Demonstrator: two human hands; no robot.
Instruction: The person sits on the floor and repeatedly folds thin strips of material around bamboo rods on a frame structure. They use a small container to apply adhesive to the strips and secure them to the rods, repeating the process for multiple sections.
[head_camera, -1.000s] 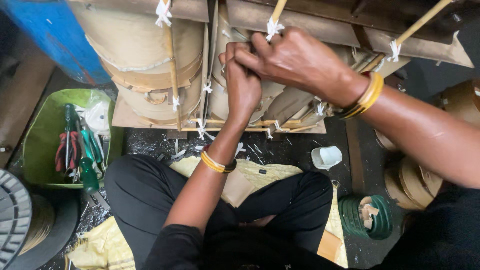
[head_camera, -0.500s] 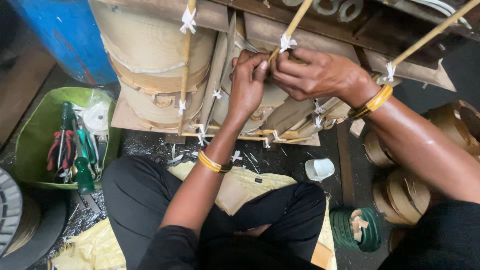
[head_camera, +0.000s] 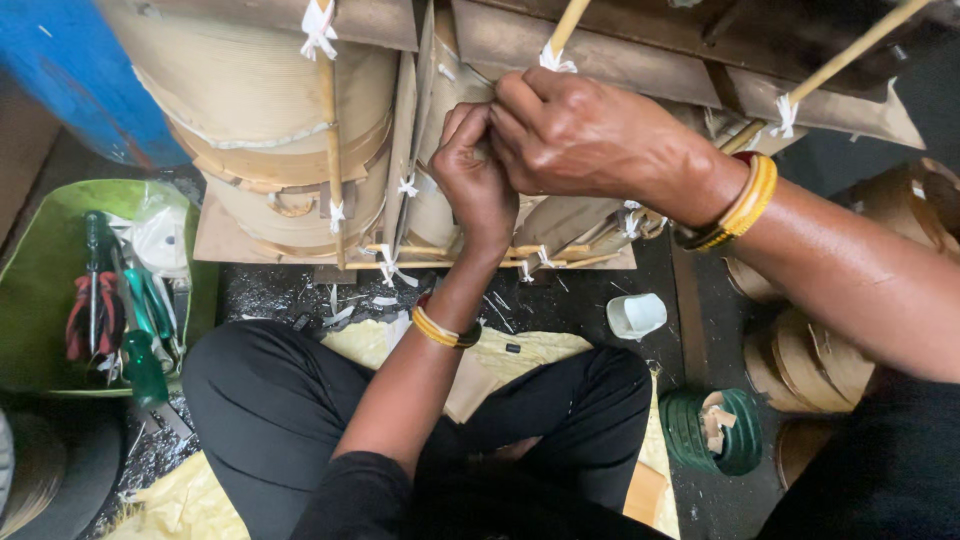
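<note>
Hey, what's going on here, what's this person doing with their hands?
A person sits cross-legged on the floor, both hands raised to a big paper-wrapped coil assembly braced with thin wooden sticks and white ties. The left hand and right hand are pressed together at the middle winding, fingers pinched on something too small to make out, just below a white tie. A green tray of hand tools lies to the left, a small white cup and a green spool to the right.
</note>
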